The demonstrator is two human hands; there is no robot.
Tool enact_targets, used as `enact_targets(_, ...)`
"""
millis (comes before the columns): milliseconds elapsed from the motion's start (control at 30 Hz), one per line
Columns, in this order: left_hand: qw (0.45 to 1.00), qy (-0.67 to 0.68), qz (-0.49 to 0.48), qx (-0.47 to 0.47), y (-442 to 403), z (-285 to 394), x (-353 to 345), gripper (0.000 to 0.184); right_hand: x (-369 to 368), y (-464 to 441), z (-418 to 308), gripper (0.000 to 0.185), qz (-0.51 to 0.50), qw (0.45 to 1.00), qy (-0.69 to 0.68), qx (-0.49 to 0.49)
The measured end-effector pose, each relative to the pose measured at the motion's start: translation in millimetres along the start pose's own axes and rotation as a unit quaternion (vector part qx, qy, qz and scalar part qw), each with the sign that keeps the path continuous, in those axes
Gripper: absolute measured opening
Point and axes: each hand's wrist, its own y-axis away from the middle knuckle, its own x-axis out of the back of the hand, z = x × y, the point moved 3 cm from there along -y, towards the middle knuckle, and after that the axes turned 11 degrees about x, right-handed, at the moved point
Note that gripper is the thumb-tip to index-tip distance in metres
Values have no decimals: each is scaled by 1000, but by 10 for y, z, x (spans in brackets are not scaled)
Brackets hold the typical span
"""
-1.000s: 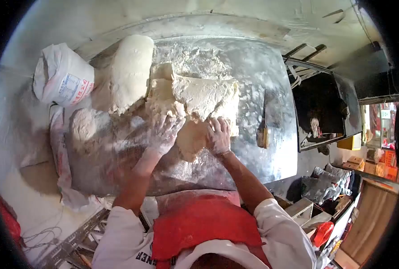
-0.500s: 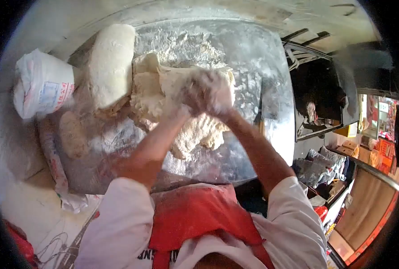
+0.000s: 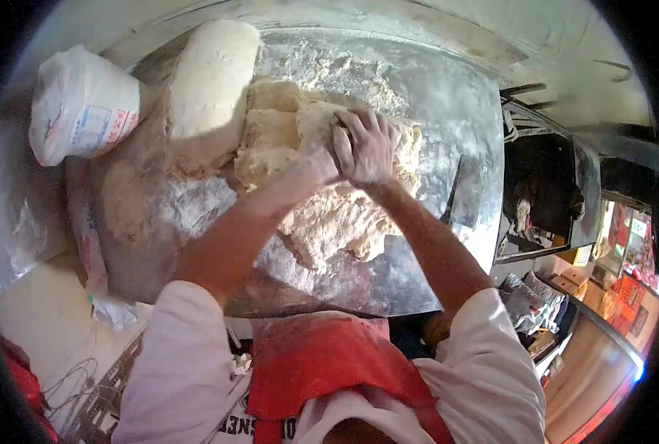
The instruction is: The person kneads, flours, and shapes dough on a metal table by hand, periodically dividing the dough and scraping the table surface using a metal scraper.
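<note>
A ragged, folded mass of pale dough [image 3: 344,226] lies on the floury metal table [image 3: 462,96]. My right hand [image 3: 366,146] presses down on the dough's upper part, its fingers bent and a little apart. Against it on the left is my left hand [image 3: 320,159], partly under the right one, its fingers mostly hidden. Both hands are coated with flour. Left of them stands a long, smooth roll of dough [image 3: 214,89], close beside the folded mass.
A white bag or bucket with printing [image 3: 85,107] stands at the upper left. A dark flat tool [image 3: 454,189] lies right of the dough. Loose flour [image 3: 192,203] covers the table at left. Open dark shelving [image 3: 544,185] stands beyond the right edge.
Both hands have moved from the dough's near edge up onto its top and come together. The dough's near part now spreads closer to me. The view has shifted.
</note>
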Motion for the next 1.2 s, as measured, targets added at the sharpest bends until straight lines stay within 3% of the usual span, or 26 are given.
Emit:
enact_targets(33, 996, 83, -23, -11, 2, -139, -22, 52, -19, -159, -118, 50, -12, 999, -36, -3)
enact_targets(67, 996, 86, -30, -13, 63, -218, -156, 52, -79, -211, -293, 51, -56, 998, 37, 20)
enact_targets(100, 998, 57, 38, -4, 102, -303, -372, 54, -307, -237, -375, 53, -126, 992, 23, -7)
enact_targets(167, 984, 1, 176, 16, 111, -500, -954, 59, -690, -68, -381, 57, 5, 992, 43, 122)
enact_targets(233, 945, -52, 320, 52, 94, -692, -1115, 65, -878, -34, -339, 57, -10, 990, 64, 127)
enact_targets(267, 923, 241, 296, -42, 104, -810, -1173, 78, -966, -73, -302, 59, -19, 989, 85, 121)
enact_targets(300, 921, 248, 296, -48, -32, -787, -1304, 78, -961, -109, -267, 60, -22, 987, 116, 111)
enact_targets(367, 953, -80, 284, 63, -381, -803, -1499, 84, -842, -219, -303, 66, -16, 985, 121, 120)
enact_targets(433, 987, 145, -47, 55, 86, -814, -985, 87, -866, -151, -353, 57, 23, 991, 69, 116)
enact_targets(467, 987, 147, -45, 56, 193, -774, -996, 87, -893, -87, -341, 60, -13, 992, 54, 111)
enact_targets(567, 921, 253, 294, 46, 495, -714, -1186, 80, -929, 142, -583, 59, -89, 978, 94, 165)
enact_targets(600, 934, -98, 325, 107, 533, -597, -1083, 82, -960, 206, -596, 60, -84, 976, 70, 186)
enact_targets(633, 936, -98, 319, 107, 441, -717, -1334, 82, -1056, 180, -572, 60, -86, 977, 66, 183)
enact_targets(667, 937, 167, 293, 96, 312, -905, -1631, 82, -1094, 133, -534, 59, -63, 979, 70, 181)
enact_targets(700, 871, 423, 236, 76, 299, -943, -1859, 83, -1057, 168, -571, 57, -44, 982, 71, 168)
enact_targets(733, 983, 109, 59, 137, 385, -790, -1519, 79, -1020, 169, -619, 54, -89, 979, 109, 149)
enact_targets(767, 986, 84, 53, 130, 478, -761, -1234, 75, -1009, 169, -641, 51, -37, 980, 91, 171)
enact_targets(833, 966, -133, 121, 187, 697, -492, -800, 73, -912, 173, -643, 47, -58, 978, 76, 184)
enact_targets(867, 958, -94, 228, 142, 514, -482, -1119, 66, -693, 95, -696, 43, -103, 970, 102, 195)
enact_targets(900, 959, -95, 230, 133, 373, -489, -993, 66, -497, 4, -643, 43, -100, 971, 106, 187)
enact_targets(933, 947, 126, 292, 46, 237, -481, -806, 62, -350, -118, -531, 43, -112, 962, 119, 221)
enact_targets(967, 878, 344, 330, -40, 175, -458, -666, 58, -206, -207, -433, 44, -126, 951, 128, 253)
enact_targets(1000, 954, 157, 256, 16, 90, -226, -419, 55, -2, -310, -332, 46, -170, 949, 167, 209)
enact_targets(1033, 970, 176, 163, 42, -46, -120, -324, 56, 166, -307, -189, 44, -113, 971, 131, 166)
enact_targets(1100, 973, 27, 222, 55, -366, 258, -518, 62, 163, -109, 169, 48, -53, 981, 141, 126)
enact_targets(1200, 969, 49, 236, 49, -828, 153, -832, 62, -146, 173, 491, 57, 55, 982, 137, 113)
